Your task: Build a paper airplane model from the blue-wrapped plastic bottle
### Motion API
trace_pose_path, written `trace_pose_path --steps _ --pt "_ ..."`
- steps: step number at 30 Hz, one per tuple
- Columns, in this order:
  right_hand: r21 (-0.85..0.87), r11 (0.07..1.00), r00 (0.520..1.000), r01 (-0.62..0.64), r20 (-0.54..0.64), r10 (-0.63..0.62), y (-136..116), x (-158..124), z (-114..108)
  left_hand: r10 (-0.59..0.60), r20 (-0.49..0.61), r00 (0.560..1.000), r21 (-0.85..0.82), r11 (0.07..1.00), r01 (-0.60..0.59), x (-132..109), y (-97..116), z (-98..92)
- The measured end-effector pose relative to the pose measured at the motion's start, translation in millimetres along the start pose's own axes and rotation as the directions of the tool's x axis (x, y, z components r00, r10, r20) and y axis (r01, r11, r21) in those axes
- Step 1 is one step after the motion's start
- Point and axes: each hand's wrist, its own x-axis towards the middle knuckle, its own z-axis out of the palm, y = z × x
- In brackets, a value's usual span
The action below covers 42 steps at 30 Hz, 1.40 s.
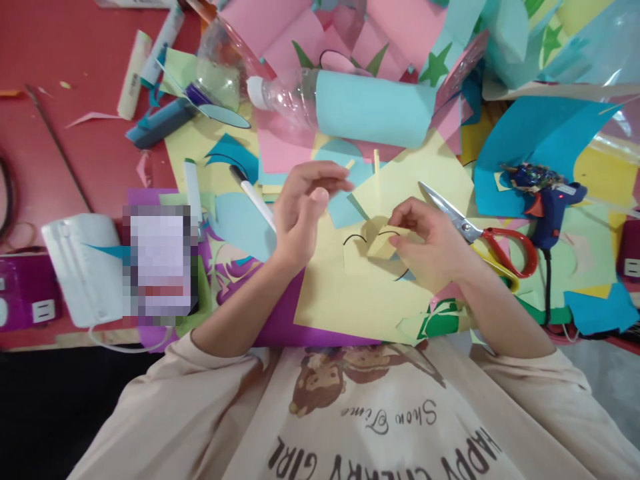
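Observation:
My right hand [425,240] pinches a small piece of yellow paper [384,244] with a black curved line on it. Under that piece lies a larger yellow sheet [330,300], and more black curves show around my fingers. To the left, my left hand [305,210] hovers over the paper, fingers curled but apart, with nothing in it. A white marker with a black cap [253,195] lies just beside it. Red-handled scissors [470,230] rest partly open behind my right hand.
A plastic bottle wrapped in light blue paper [375,107] lies across the back. At right sits a blue glue gun [553,207] with its cord. A phone [160,260] and a white device [83,270] are on the left. Coloured paper scraps cover much of the red table [30,133].

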Motion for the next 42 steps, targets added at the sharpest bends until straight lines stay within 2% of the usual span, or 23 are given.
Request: trace_pose_path --steps 1,2,4,6,7,9,11,13,15,18,21,22,24,26,28,30,34,37,42 --pt "0.113 0.994 1.000 -0.004 -0.027 0.007 -0.1 0.7 -1.4 -0.118 0.073 0.990 -0.132 0.983 0.127 -2.1 1.8 4.5" --pt "0.204 0.979 0.999 -0.010 -0.049 0.020 0.1 1.4 -2.6 -0.256 0.169 0.952 -0.188 0.940 0.286 -3.9 3.5 8.5" --pt "0.316 0.948 0.996 -0.020 -0.073 0.045 1.1 2.5 -3.8 -0.453 0.357 0.817 -0.187 0.822 0.538 -6.2 5.8 13.9" --pt "0.360 0.932 0.996 -0.030 -0.063 0.056 2.2 2.5 -3.0 -0.594 0.480 0.646 -0.113 0.688 0.717 -6.5 5.8 16.1" --pt "0.372 0.927 0.997 -0.039 -0.043 0.059 2.7 1.9 -1.8 -0.636 0.520 0.571 -0.085 0.626 0.775 -6.1 5.1 16.3" --pt "0.382 0.922 0.998 -0.065 0.001 0.070 3.6 0.3 1.5 -0.664 0.585 0.466 -0.069 0.531 0.844 -5.4 2.9 16.6" --pt "0.375 0.923 0.997 -0.083 0.025 0.079 5.1 -0.7 4.6 -0.650 0.641 0.409 -0.078 0.474 0.877 -6.2 1.1 18.2" --pt "0.333 0.940 0.998 -0.069 0.022 0.065 6.6 -0.2 6.3 -0.644 0.666 0.375 -0.070 0.447 0.892 -9.0 0.5 21.9" --pt "0.260 0.965 0.999 -0.025 -0.025 0.032 6.1 0.8 5.6 -0.657 0.646 0.387 -0.080 0.447 0.891 -12.9 1.5 26.7" --pt "0.082 0.996 0.988 0.039 -0.152 -0.026 -4.4 -4.3 -0.7 -0.665 0.562 0.492 -0.199 0.468 0.861 -16.8 4.4 32.0" --pt "-0.251 0.968 0.962 0.023 -0.257 -0.089 -23.5 -26.6 -15.2 -0.655 0.483 0.581 -0.292 0.506 0.812 -16.3 7.6 32.2" --pt "-0.422 0.906 0.966 0.004 -0.233 -0.113 -28.7 -37.8 -21.9 -0.656 0.456 0.602 -0.302 0.522 0.798 -15.5 8.4 31.5" --pt "-0.710 0.697 0.976 -0.102 -0.209 -0.070 -33.1 -63.1 -36.9 -0.664 0.398 0.633 -0.312 0.551 0.774 -13.7 9.8 30.1" --pt "-0.847 0.491 0.974 -0.204 -0.227 0.013 -27.7 -88.4 -51.4 -0.668 0.351 0.656 -0.318 0.574 0.755 -12.4 10.8 29.3" --pt "-0.896 0.377 0.972 -0.234 -0.224 0.070 -14.8 -109.4 -62.1 -0.662 0.324 0.676 -0.326 0.593 0.736 -11.7 11.4 29.5" --pt "-0.919 0.298 0.966 -0.259 -0.250 0.069 0.1 -123.0 -66.9 -0.657 0.312 0.686 -0.329 0.603 0.727 -11.7 11.6 30.2" --pt "-0.946 0.175 0.962 -0.274 -0.267 0.060 18.0 -127.0 -64.5 -0.656 0.318 0.684 -0.315 0.608 0.729 -13.5 10.3 31.0" --pt "-0.947 0.154 0.958 -0.283 -0.273 0.084 18.2 -116.5 -62.9 -0.633 0.353 0.689 -0.315 0.613 0.725 -15.4 8.8 30.4" --pt "-0.903 0.222 0.923 -0.369 -0.327 0.203 8.9 -99.6 -67.5 -0.636 0.393 0.664 -0.256 0.618 0.744 -15.4 9.5 27.6"
